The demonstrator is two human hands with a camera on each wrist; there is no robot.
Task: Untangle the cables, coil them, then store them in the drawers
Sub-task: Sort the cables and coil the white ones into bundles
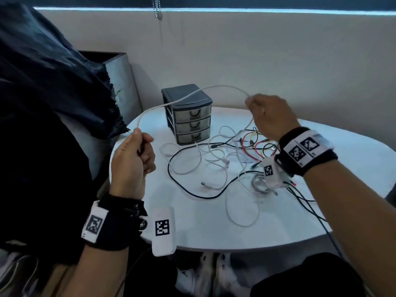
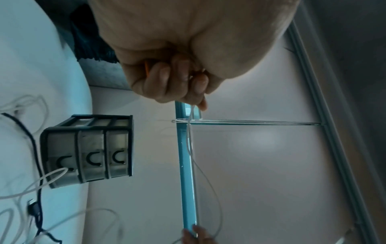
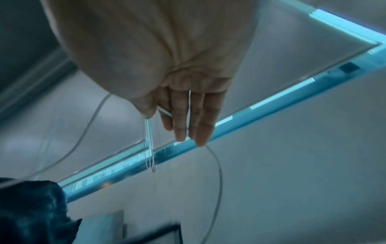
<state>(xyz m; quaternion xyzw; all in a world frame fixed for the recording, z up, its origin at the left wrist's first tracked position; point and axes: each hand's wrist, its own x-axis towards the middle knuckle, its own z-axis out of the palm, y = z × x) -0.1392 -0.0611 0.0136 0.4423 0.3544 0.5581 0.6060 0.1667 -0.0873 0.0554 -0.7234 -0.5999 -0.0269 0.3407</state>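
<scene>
A white cable (image 1: 214, 87) arcs in the air over the grey three-drawer unit (image 1: 188, 114), whose drawers are closed. My left hand (image 1: 137, 151) grips one end of it in curled fingers, left of the unit; the left wrist view shows the cable (image 2: 188, 137) leaving my fist (image 2: 173, 82). My right hand (image 1: 265, 116) pinches the cable further along, right of the unit. In the right wrist view thumb and forefinger (image 3: 165, 115) hold it, the other fingers straight, and the cable (image 3: 221, 181) hangs down. White, black (image 1: 186, 189) and coloured wires (image 1: 255, 142) lie tangled on the white table (image 1: 192, 228).
A dark cloth (image 1: 53, 93) hangs at the left, beside a grey box (image 1: 120, 71) against the wall. A coiled grey cable (image 1: 260, 183) lies under my right wrist. A bead chain (image 1: 157, 7) hangs from the window. Shoes (image 1: 214, 273) show below the table's front edge.
</scene>
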